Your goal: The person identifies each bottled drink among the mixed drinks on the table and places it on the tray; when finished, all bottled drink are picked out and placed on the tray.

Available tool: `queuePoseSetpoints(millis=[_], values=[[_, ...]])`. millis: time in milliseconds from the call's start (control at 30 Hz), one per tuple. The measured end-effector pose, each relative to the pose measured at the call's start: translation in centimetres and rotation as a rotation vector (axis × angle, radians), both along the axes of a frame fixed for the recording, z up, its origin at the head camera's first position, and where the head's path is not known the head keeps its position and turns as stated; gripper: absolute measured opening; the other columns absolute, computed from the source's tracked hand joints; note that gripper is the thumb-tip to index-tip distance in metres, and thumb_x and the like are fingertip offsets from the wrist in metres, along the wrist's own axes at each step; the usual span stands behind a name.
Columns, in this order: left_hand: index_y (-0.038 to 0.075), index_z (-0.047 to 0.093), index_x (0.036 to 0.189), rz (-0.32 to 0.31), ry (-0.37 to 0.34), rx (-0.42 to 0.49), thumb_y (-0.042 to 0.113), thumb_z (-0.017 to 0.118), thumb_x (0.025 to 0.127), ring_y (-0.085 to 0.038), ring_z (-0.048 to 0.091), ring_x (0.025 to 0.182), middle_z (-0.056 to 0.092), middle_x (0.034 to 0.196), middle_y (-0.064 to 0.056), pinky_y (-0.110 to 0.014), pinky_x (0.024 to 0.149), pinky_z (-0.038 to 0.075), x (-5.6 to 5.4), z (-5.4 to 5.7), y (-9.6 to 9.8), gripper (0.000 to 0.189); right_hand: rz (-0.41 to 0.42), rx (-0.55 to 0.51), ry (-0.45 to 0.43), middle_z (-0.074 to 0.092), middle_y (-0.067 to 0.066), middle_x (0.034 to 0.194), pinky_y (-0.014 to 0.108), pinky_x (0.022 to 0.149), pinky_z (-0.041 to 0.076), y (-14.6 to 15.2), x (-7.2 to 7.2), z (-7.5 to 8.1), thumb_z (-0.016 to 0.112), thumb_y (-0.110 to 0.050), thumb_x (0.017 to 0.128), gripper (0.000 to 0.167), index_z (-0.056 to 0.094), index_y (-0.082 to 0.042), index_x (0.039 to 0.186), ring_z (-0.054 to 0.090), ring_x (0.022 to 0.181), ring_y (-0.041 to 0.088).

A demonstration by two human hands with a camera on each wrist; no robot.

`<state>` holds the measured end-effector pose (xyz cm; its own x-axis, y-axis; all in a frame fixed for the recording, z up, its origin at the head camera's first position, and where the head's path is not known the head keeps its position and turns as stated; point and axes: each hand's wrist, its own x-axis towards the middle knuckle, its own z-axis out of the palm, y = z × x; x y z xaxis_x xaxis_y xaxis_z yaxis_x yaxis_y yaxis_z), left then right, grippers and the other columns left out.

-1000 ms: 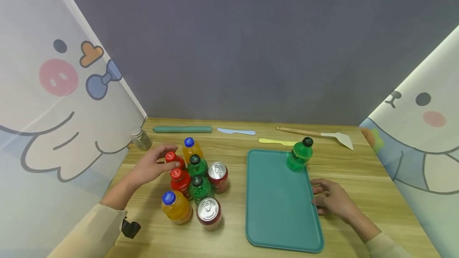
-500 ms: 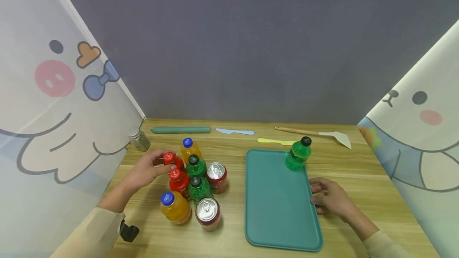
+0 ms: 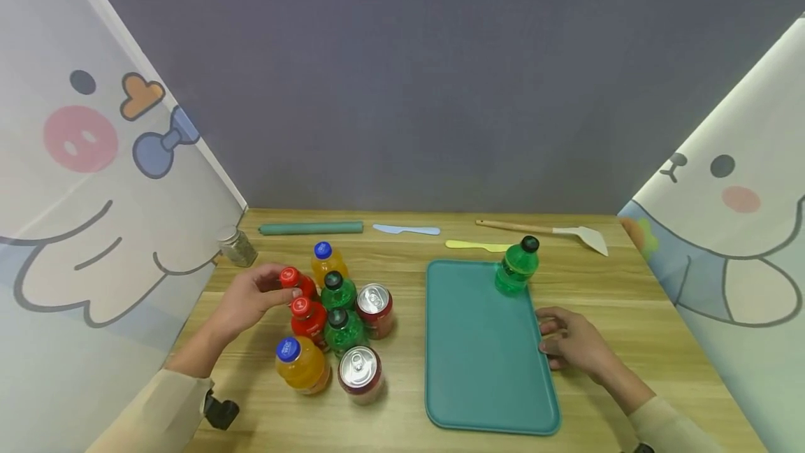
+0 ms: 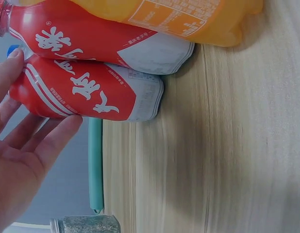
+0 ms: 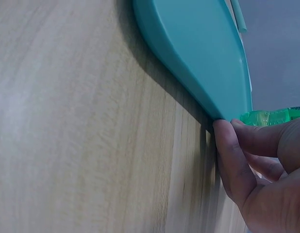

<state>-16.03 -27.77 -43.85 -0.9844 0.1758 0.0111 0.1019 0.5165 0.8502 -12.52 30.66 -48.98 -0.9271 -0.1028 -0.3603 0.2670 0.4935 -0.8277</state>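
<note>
My left hand (image 3: 248, 299) holds the farther of two red bottles (image 3: 300, 286) around its upper part, thumb on the near side and fingers behind. In the left wrist view the fingertips (image 4: 75, 121) lie against that bottle's red label, which has white lettering. The other red bottle (image 3: 309, 326) stands right beside it. At the right, my right hand (image 3: 575, 344) pinches the right rim of a teal tray (image 3: 487, 355) between thumb and fingers, as the right wrist view also shows. A green bottle (image 3: 517, 271) with a black cap stands at the tray's far right corner.
Beside the red bottles stand orange drink bottles (image 3: 304, 367), green bottles (image 3: 346, 335) and drink cans (image 3: 361, 376). A glass jar (image 3: 237, 249) is at the far left. Along the back lie a green roll (image 3: 311, 228), blue knife (image 3: 405, 229), yellow knife (image 3: 476, 246) and spatula (image 3: 544, 228).
The head view has turned slightly, sliding the scene left. My left fingers have drawn in closer around the far red bottle. The right hand keeps its place at the tray's rim.
</note>
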Motion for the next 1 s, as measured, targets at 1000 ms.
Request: queuePoseSetpoints(millis=[1000], values=[[0.013, 0.071, 0.116, 0.144, 0.164, -0.181, 0.03, 0.078, 0.094, -0.009, 0.068, 0.085, 0.074, 0.099, 0.007, -0.023, 0.069, 0.059, 2.2, 11.5, -0.8, 0.029, -0.019, 0.033, -0.02, 0.06, 0.021, 0.115, 0.04, 0.061, 0.062, 0.1, -0.3, -0.3, 0.073, 0.009, 0.087, 0.066, 0.045, 0.006, 0.146, 0.065, 0.082, 0.023]])
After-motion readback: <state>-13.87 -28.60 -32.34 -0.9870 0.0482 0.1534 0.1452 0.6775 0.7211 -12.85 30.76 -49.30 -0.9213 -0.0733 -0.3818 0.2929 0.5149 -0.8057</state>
